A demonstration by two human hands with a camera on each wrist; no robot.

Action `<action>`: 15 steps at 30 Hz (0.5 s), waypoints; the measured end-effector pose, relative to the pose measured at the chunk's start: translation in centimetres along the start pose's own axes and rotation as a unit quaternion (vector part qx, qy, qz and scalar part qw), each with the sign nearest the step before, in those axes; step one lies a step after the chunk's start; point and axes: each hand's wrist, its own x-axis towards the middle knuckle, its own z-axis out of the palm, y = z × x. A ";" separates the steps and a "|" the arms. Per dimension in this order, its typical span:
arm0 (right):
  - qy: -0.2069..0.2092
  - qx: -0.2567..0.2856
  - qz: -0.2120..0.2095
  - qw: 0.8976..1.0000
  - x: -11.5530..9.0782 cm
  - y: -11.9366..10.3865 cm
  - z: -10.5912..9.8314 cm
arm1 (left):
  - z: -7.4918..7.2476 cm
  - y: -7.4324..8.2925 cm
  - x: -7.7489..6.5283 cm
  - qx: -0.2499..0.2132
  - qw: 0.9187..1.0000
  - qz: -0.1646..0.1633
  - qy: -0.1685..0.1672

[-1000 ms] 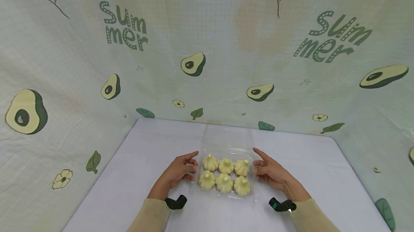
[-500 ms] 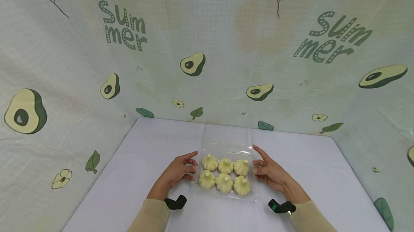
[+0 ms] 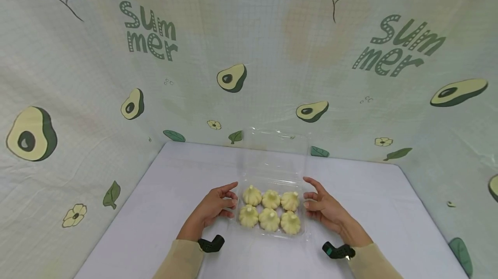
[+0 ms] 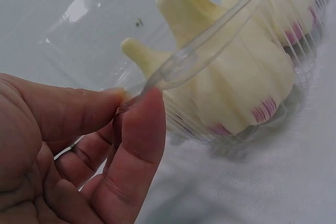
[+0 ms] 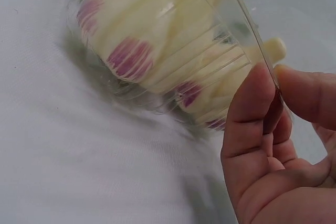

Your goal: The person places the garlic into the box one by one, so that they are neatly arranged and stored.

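A clear plastic clamshell box (image 3: 268,234) holds several garlic bulbs (image 3: 269,219), set in two rows with their stems up. Its transparent lid (image 3: 274,156) stands raised at the back, hinged along the far edge. My left hand (image 3: 215,204) pinches the box's left rim between thumb and fingertip, as the left wrist view shows closely. On the opposite side, my right hand (image 3: 327,209) pinches the right rim the same way, its index finger extended toward the hinge. Purple streaks mark the bases of the bulbs (image 5: 131,59) in the right wrist view.
A white-covered table (image 3: 186,162) lies under the box. Behind and on both sides hangs a pale cloth (image 3: 268,37) printed with avocados, leaves and lettering. A black wrist device (image 3: 212,243) sits on the left wrist, another device (image 3: 337,250) on the right.
The lid has swung up from lying back toward the table; its far edge now overlaps the backdrop. Both hands keep nearly the same place at the rims.
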 end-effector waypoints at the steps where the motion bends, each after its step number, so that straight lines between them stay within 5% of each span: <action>1: 0.000 0.001 -0.001 1.000 0.0 0.1 0.0 | 0.0 0.0 0.0 0.000 1.000 0.000 0.000; 15: 0.008 0.008 -0.017 1.000 0.1 1.0 -0.3 | 0.1 0.0 0.0 -0.006 1.000 0.003 0.001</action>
